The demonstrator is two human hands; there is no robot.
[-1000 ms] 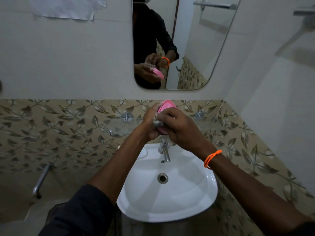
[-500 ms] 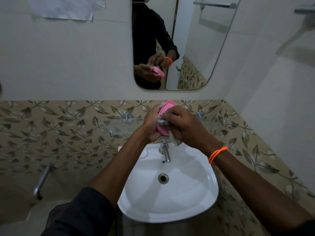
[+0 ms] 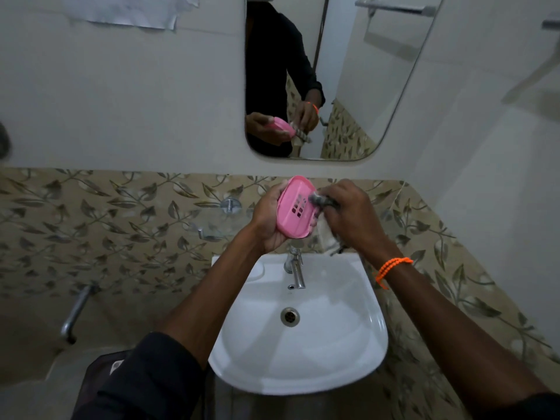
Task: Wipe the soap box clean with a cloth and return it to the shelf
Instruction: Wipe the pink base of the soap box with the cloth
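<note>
The left hand (image 3: 268, 219) held the pink soap box (image 3: 295, 207) up in front of the patterned wall tiles (image 3: 121, 225), above the tap (image 3: 295, 269) and the white sink (image 3: 357, 353). Its fingers were curled around the left edge and the back of the box, and the side with the small drain holes faced the camera. The right hand (image 3: 348, 213) was closed around a bunched cloth (image 3: 321, 201), grey and striped, and pressed it on the right edge of the box. A loose end of the cloth hung below this hand. An orange bead bracelet (image 3: 392, 268) sat on the right wrist. Behind the left hand, a glass shelf (image 3: 212, 228) with metal holders was fixed on the tiled wall; the box was in front of it, not on it. The mirror (image 3: 378, 86) above showed the same two hands with the box and the cloth. On the wall at upper left hung a crumpled sheet (image 3: 130, 10).
</note>
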